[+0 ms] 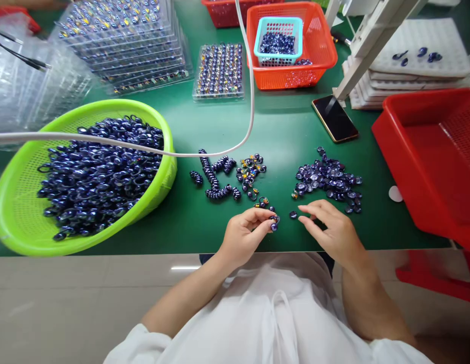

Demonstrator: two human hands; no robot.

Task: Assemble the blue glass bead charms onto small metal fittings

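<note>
Dark-blue piece (275,222), bead end (274,227) toward white shirt (253,313), exact long axis unclear

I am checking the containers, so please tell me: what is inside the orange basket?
Inside the orange basket sits a turquoise basket holding dark, shiny pieces; some dark pieces lie beside it. Whatever is underneath the turquoise basket is covered.

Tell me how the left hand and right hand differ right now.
The left hand pinches a dark ring-shaped piece; the right hand holds nothing visible. The left hand's grip is closed, while the right hand stands open beside a loose dark piece. Both are bare, near the front edge of the green table.
</note>
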